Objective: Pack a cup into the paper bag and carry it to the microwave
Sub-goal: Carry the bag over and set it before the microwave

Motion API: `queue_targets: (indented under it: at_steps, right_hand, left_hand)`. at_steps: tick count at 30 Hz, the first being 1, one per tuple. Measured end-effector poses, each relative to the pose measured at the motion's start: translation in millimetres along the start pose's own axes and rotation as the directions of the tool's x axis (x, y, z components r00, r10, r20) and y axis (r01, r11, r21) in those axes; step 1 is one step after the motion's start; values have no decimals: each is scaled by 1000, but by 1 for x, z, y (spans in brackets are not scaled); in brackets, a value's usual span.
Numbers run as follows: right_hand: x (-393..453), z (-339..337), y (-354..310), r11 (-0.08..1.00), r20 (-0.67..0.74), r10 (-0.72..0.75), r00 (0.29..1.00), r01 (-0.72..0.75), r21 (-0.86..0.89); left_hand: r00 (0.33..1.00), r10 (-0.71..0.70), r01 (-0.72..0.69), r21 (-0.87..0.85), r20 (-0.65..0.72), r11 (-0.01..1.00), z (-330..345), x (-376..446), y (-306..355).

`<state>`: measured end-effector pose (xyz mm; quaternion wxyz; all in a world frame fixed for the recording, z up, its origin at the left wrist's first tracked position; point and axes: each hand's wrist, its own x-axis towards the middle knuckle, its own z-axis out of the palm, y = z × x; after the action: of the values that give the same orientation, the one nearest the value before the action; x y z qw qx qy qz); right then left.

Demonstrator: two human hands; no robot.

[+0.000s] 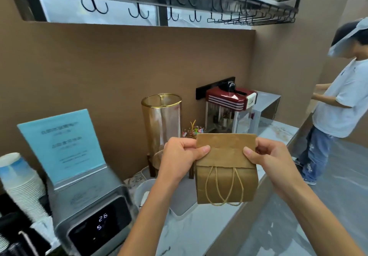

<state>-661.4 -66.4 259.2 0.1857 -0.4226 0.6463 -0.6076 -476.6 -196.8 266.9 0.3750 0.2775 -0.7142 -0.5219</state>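
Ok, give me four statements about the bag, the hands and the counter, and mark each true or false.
1. Both hands, left hand and right hand, grip the paper bag. True.
2. The bag's twine handles stand upright above it. False: they hang down its front.
3. A stack of paper cups stands at the left. True.
4. The bag rests on the counter. False: it is held in the air.

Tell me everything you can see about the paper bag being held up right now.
The paper bag is plain brown kraft paper, still folded flat, held upright in the air above the marble counter. Its top flap is folded down over the front, and two twine handles hang in loops against the lower face. The left hand and right hand pinch its upper corners.
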Motion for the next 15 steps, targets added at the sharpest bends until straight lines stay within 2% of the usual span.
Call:
queue_targets:
  at_steps: [10, 15]
  right_hand:
    - [77, -62, 57, 999, 10, 36, 999, -36, 30]
    - [134, -96, 88, 999, 18, 42, 999, -41, -10]
  left_hand:
    - [998, -35, 36, -15, 53, 999, 79, 81, -24]
    - [998, -33, 35, -40, 62, 999, 122, 142, -47]
